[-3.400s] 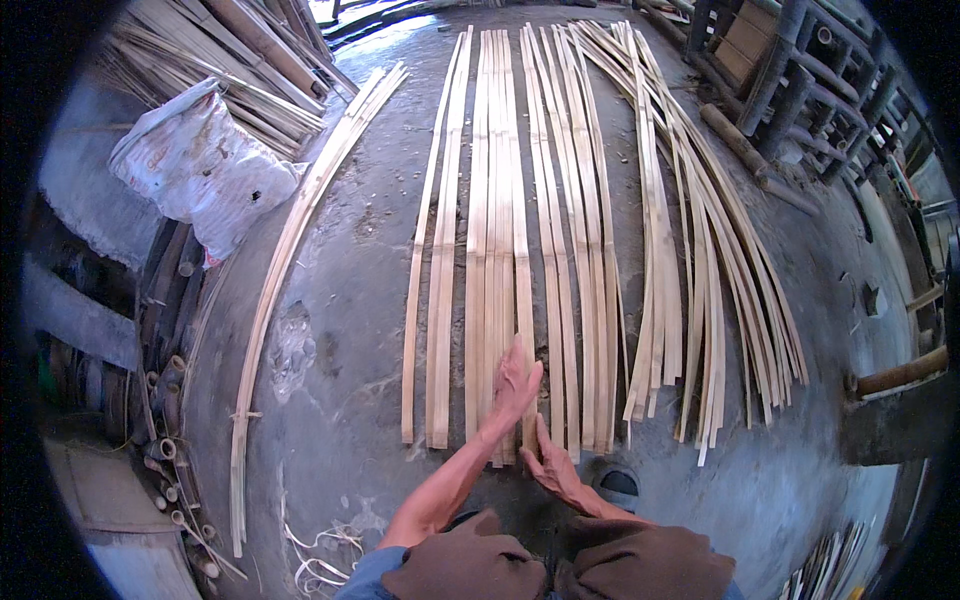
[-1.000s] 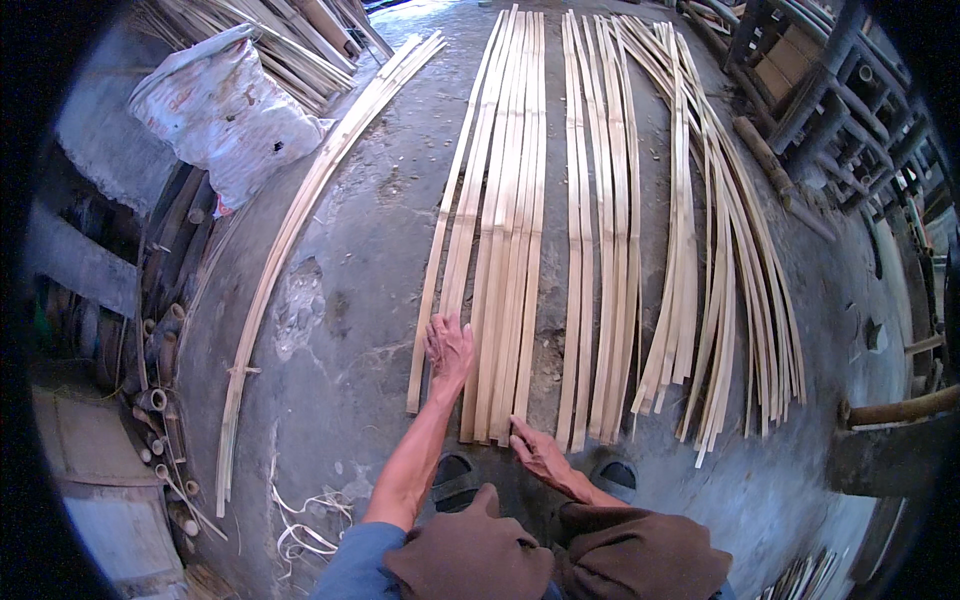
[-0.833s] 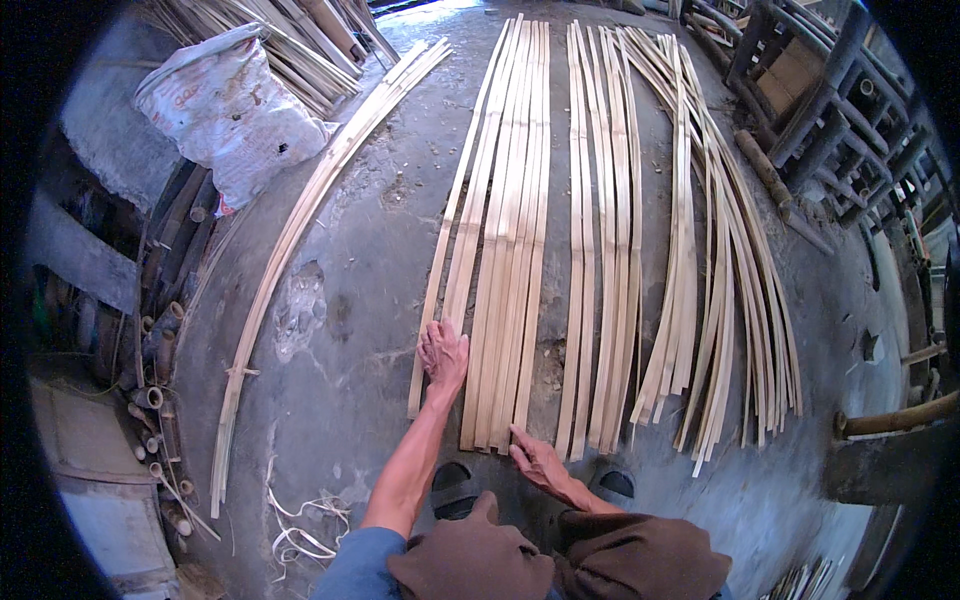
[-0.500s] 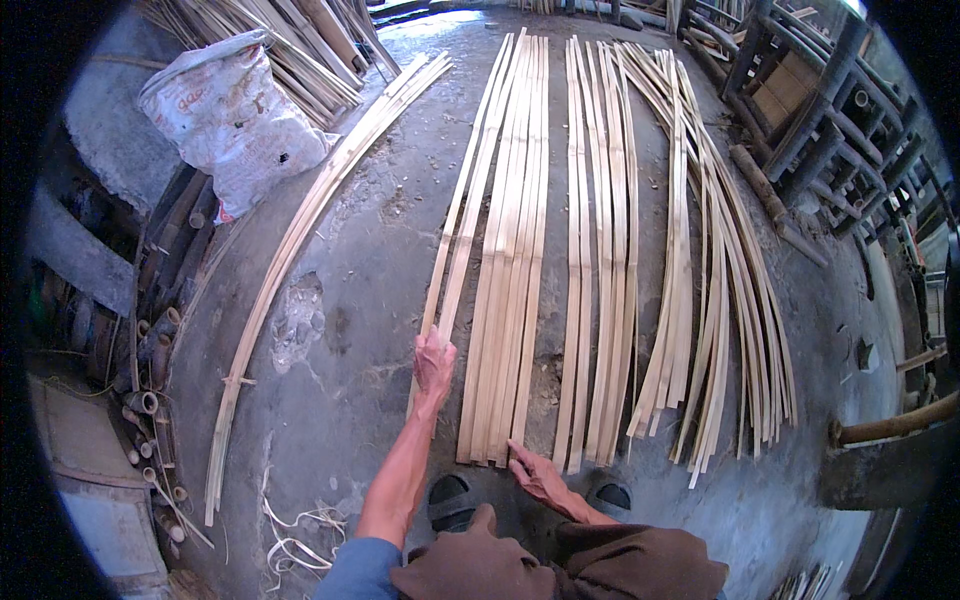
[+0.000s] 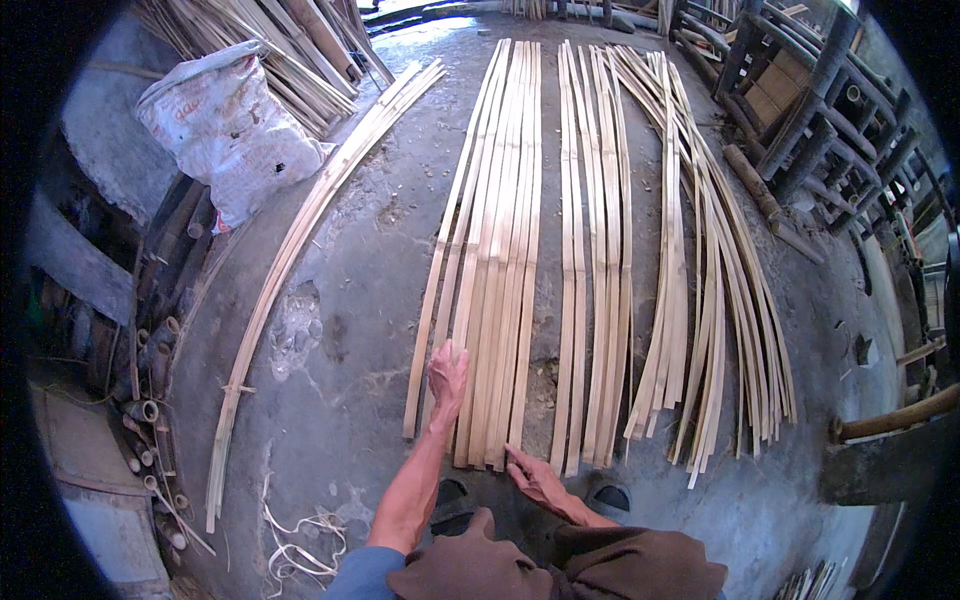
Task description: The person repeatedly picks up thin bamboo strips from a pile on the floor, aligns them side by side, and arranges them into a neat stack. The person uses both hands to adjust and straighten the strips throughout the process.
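Note:
Long pale bamboo strips [image 5: 489, 330] lie side by side on the floor before me, their near ends almost level. My left hand [image 5: 447, 385] is closed on a strip [image 5: 464, 315] along the left edge of this row. Slightly apart to its left rests another strip [image 5: 422, 360], its near end beside my wrist. My right hand [image 5: 540, 482] is low at the row's near right corner, index finger stretched out to touch the strip ends; its other fingers are partly hidden.
More strips [image 5: 603, 300] lie to the right, beside a fanned bundle [image 5: 745, 300]. A tied bundle [image 5: 262, 315] curves along the left. A white sack [image 5: 235, 130] leans near stacked slats. Bamboo tubes [image 5: 150, 410] line the left; a dark wooden frame [image 5: 810, 150] stands right.
My left hand has shifted right and slightly nearer to me, bringing a strip up against the row. The right hand stays at the near corner.

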Tool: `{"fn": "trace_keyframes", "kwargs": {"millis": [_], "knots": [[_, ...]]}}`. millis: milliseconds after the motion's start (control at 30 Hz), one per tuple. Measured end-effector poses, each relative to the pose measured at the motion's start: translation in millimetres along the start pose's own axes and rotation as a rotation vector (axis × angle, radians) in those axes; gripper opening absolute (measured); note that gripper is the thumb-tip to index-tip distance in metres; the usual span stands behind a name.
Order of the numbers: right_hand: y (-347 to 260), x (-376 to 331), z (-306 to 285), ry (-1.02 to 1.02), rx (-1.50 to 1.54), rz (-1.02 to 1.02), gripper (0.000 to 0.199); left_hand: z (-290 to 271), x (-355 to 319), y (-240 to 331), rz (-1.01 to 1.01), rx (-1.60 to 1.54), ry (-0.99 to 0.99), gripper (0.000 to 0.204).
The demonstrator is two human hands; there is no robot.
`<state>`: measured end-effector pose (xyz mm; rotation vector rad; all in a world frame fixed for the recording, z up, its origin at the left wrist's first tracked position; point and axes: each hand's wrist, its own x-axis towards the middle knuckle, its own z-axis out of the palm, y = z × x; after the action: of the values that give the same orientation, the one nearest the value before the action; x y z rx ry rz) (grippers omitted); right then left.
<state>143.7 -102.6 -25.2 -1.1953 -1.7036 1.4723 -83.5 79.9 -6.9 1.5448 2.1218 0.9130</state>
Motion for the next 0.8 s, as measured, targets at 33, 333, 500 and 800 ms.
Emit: {"fn": "trace_keyframes", "kwargs": {"millis": [33,333,500,800], "knots": [[-7,2,0,0.008,-0.048,-0.022,0.044,-2,1,-1,-0.006,-0.013,0.005,0.045],[-44,1,-11,0.03,-0.132,0.079,0.039,-35,-8,71,-0.012,-0.225,0.203,0.041],[-33,5,-5,0.066,-0.07,0.063,0.039,-18,-33,89,-0.03,-0.333,0.151,0.04],[-59,10,-16,0.094,0.079,0.141,0.057,49,-65,93,-0.199,-0.478,-0.016,0.039]]}}
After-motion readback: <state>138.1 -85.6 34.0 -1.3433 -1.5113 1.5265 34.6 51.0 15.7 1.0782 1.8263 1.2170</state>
